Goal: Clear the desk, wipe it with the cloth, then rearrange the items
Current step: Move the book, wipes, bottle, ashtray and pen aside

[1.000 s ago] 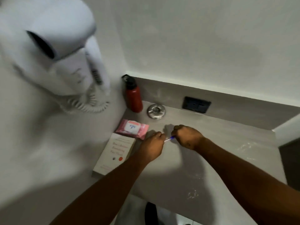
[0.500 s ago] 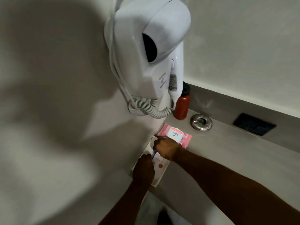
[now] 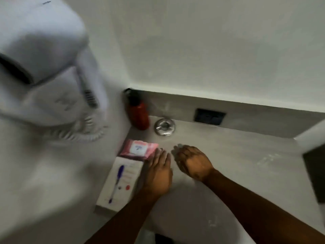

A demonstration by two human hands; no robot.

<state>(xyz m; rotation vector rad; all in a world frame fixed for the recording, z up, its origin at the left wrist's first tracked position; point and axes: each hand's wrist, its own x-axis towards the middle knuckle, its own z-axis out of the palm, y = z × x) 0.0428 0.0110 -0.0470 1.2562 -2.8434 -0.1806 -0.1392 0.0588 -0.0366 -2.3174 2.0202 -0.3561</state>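
Blurry white walls (image 3: 202, 50), perhaps plaster

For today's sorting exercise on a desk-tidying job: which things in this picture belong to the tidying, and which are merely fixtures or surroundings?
Belong to the job:
pen, lying on the book
pink wipes pack
red bottle
desk

Just there:
wall hair dryer
wall socket
round metal fitting
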